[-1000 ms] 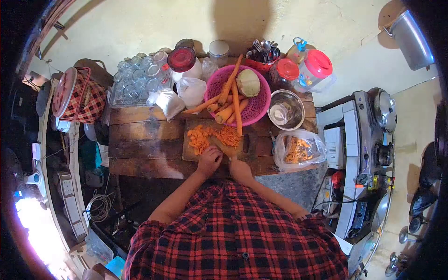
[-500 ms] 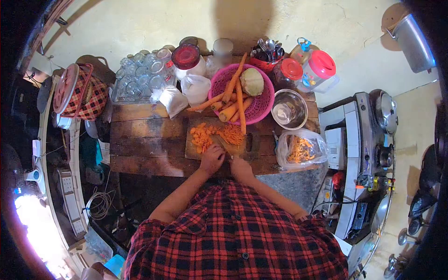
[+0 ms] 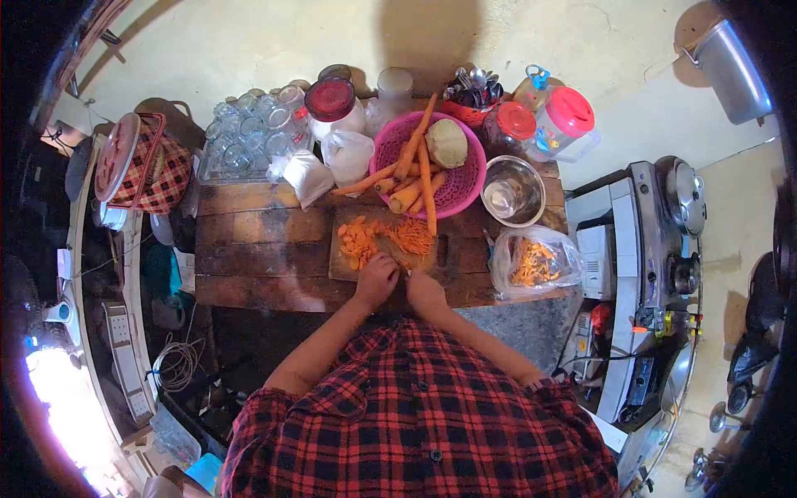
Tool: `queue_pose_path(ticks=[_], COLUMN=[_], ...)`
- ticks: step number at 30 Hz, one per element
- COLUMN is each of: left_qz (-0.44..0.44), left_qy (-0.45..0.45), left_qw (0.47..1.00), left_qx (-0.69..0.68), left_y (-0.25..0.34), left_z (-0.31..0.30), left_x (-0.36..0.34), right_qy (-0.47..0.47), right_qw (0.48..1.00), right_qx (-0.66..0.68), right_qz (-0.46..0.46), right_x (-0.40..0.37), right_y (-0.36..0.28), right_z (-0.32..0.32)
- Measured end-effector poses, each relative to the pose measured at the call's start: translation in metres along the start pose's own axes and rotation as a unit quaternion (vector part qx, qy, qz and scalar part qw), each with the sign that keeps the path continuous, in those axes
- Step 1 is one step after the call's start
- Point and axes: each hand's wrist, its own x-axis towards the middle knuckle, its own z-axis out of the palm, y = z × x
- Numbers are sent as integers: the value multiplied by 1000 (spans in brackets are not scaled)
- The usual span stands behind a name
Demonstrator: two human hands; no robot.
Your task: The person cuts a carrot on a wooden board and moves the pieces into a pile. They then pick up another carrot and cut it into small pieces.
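Note:
My left hand (image 3: 378,278) presses down on carrot pieces at the near edge of a wooden cutting board (image 3: 342,267). My right hand (image 3: 425,292) sits right beside it, closed around a knife whose blade is mostly hidden between the hands. Sliced carrot rounds (image 3: 359,239) and a heap of shredded carrot (image 3: 411,236) lie on the board. Behind the board a pink basket (image 3: 465,192) holds whole carrots (image 3: 425,187) and a pale round vegetable (image 3: 447,143).
A steel bowl (image 3: 512,192) and a plastic bag of carrot peelings (image 3: 531,264) lie to the right. Glass jars (image 3: 249,133), red-lidded containers (image 3: 330,101), white bags (image 3: 344,156) and a utensil holder (image 3: 469,91) line the back. A stove (image 3: 664,241) stands right; a checked basket (image 3: 137,166) left.
Both hands stay close together at the board's near edge with only small shifts, as in cutting. The view moved slightly; nothing else changed place.

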Motion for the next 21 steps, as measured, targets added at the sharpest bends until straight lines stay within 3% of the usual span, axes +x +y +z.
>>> queue_pose_path(ticks=[4, 7, 21], left_qz=[17, 25, 30], left_qy=[-4, 2, 21], left_qw=[1000, 999, 999], left_qx=[15, 21, 30], left_y=[4, 3, 7], left_z=[-6, -4, -7], left_x=[3, 1, -2], right_qy=[-4, -29, 23], right_qw=[1000, 998, 999], right_qx=[-2, -18, 20], right_qz=[-12, 43, 11], right_x=[-16, -27, -17], right_y=[-4, -2, 0], right_z=[-17, -13, 5])
